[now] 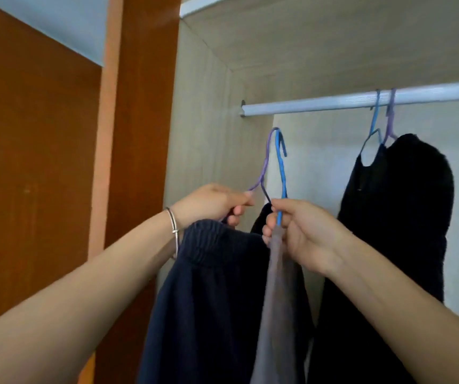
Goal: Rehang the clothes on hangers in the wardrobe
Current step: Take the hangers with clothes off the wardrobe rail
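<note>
My left hand grips a purple hanger that carries a navy garment with a ribbed band. My right hand pinches the neck of a blue hanger with a grey garment hanging from it. Both hooks point up, a little below the white rail near its left end. A dark garment shows between the two hangers, and I cannot tell which hanger it hangs from.
Two black garments hang on a blue hanger and a purple hanger further right on the rail. The wardrobe's beige side wall is close on the left, with a brown door beyond it.
</note>
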`<state>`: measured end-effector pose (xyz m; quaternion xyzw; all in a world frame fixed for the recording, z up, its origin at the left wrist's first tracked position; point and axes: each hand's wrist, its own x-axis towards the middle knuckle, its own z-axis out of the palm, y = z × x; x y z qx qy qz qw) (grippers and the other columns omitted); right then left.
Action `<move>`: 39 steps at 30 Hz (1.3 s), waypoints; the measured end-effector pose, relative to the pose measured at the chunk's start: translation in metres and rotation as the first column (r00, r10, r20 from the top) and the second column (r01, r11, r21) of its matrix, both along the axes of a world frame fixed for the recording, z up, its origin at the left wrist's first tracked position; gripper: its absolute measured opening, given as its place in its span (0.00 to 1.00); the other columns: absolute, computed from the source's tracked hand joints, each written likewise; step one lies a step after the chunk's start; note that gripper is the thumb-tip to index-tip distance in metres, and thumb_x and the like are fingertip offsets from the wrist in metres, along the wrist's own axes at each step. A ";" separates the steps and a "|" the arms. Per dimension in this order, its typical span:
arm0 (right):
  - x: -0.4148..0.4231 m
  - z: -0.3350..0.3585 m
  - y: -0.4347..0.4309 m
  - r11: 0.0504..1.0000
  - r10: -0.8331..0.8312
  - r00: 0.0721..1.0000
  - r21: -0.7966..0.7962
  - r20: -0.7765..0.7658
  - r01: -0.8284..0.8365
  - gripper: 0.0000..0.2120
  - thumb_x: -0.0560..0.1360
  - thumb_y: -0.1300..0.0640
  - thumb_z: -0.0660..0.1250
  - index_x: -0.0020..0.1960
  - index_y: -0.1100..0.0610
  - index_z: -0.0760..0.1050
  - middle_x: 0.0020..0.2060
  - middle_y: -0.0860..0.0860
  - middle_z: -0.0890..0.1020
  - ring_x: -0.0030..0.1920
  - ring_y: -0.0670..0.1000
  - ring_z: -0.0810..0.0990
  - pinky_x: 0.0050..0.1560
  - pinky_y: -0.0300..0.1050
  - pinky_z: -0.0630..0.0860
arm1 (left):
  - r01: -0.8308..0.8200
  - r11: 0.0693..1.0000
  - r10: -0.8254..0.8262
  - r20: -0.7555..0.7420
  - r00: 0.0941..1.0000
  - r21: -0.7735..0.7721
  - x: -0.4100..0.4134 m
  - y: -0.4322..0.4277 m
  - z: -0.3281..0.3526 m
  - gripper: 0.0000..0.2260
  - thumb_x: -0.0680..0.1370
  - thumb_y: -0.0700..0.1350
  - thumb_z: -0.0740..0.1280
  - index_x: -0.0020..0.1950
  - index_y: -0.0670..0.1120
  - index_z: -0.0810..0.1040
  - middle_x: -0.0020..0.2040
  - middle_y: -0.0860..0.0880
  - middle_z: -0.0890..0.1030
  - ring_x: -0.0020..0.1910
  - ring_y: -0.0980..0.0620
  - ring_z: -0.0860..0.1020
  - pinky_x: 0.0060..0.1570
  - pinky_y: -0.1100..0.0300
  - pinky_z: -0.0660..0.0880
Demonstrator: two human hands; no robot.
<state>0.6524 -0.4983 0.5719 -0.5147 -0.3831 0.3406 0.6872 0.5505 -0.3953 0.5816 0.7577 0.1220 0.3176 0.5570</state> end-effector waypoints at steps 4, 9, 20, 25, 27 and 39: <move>-0.050 -0.057 0.000 0.959 0.269 0.959 -0.072 -0.087 -0.275 0.10 0.79 0.57 0.58 0.39 0.56 0.68 0.22 0.51 0.81 0.23 0.47 0.80 0.33 0.40 0.73 | -0.162 0.987 0.161 -0.112 0.981 0.008 -0.074 -0.018 -0.049 0.10 0.79 0.44 0.60 0.41 0.42 0.76 0.17 0.53 0.66 0.16 0.59 0.64 0.18 0.70 0.62; -0.115 -0.104 0.007 0.874 0.461 0.882 -0.120 -0.097 -0.470 0.08 0.77 0.58 0.62 0.41 0.56 0.76 0.31 0.49 0.85 0.26 0.43 0.80 0.36 0.39 0.72 | -0.347 0.929 0.369 -0.336 0.866 0.127 -0.174 -0.034 -0.082 0.10 0.79 0.47 0.60 0.46 0.45 0.78 0.20 0.53 0.68 0.19 0.60 0.67 0.25 0.68 0.66; -0.294 -0.174 0.068 0.546 0.768 0.557 -0.132 -0.316 -0.828 0.05 0.77 0.64 0.60 0.43 0.59 0.72 0.36 0.56 0.85 0.32 0.51 0.85 0.29 0.38 0.79 | -0.641 0.703 0.696 -0.484 0.531 0.307 -0.360 -0.033 -0.163 0.12 0.80 0.45 0.58 0.37 0.52 0.73 0.20 0.54 0.69 0.18 0.59 0.68 0.24 0.69 0.68; -0.373 -0.197 0.108 0.441 0.826 0.462 -0.139 -0.323 -0.887 0.05 0.79 0.62 0.58 0.45 0.60 0.70 0.37 0.55 0.86 0.36 0.55 0.85 0.34 0.40 0.80 | -0.765 0.543 0.805 -0.473 0.358 0.346 -0.435 -0.006 -0.189 0.13 0.80 0.45 0.59 0.36 0.53 0.75 0.18 0.56 0.70 0.20 0.61 0.68 0.28 0.68 0.66; -0.402 -0.201 0.126 0.411 0.832 0.432 -0.137 -0.347 -0.901 0.06 0.79 0.63 0.57 0.44 0.60 0.69 0.35 0.55 0.86 0.35 0.54 0.85 0.34 0.40 0.81 | -0.814 0.480 0.834 -0.457 0.308 0.327 -0.466 0.007 -0.194 0.13 0.79 0.44 0.59 0.36 0.53 0.75 0.18 0.56 0.71 0.20 0.61 0.68 0.30 0.64 0.66; -0.507 -0.232 0.271 0.312 0.830 0.374 -0.211 -0.414 -0.926 0.04 0.80 0.64 0.56 0.47 0.60 0.69 0.32 0.54 0.85 0.34 0.52 0.84 0.42 0.43 0.80 | -0.938 0.223 0.908 -0.406 0.102 0.264 -0.566 0.109 -0.236 0.12 0.78 0.47 0.62 0.34 0.52 0.75 0.28 0.45 0.75 0.28 0.50 0.68 0.35 0.58 0.66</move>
